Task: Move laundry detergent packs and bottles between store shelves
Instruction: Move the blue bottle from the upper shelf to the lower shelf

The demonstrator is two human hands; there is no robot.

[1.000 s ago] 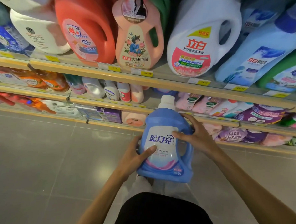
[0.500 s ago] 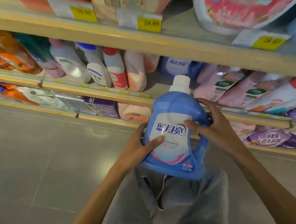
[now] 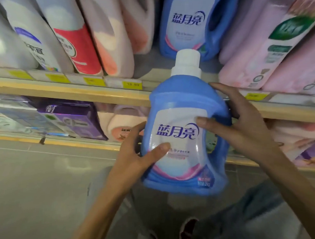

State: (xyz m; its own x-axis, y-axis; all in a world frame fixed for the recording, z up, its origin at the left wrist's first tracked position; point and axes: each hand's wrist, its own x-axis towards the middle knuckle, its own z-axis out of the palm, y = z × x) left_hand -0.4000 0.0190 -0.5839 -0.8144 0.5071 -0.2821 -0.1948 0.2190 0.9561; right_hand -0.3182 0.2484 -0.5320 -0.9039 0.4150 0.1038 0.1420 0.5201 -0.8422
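Note:
I hold a blue detergent bottle [image 3: 185,131] with a white cap and a white label upright in both hands, in front of a shelf edge [image 3: 64,92]. My left hand [image 3: 136,154] grips its lower left side, thumb on the label. My right hand [image 3: 242,126] wraps its right side at the handle, thumb across the label. Its cap reaches just above the shelf edge, right below a matching blue bottle [image 3: 194,26] that stands further back on that shelf with a gap in front of it.
White, red and peach bottles [image 3: 81,38] lean on the shelf left of the gap; pink refill packs [image 3: 273,52] lie to its right. Below are purple boxes [image 3: 71,118] and more packs. Grey tiled floor [image 3: 34,186] and my shoes are underneath.
The view has dropped and closed in on the lower shelves. The bottle, held in both hands the whole time, has come up to the middle shelf edge under the matching blue bottle.

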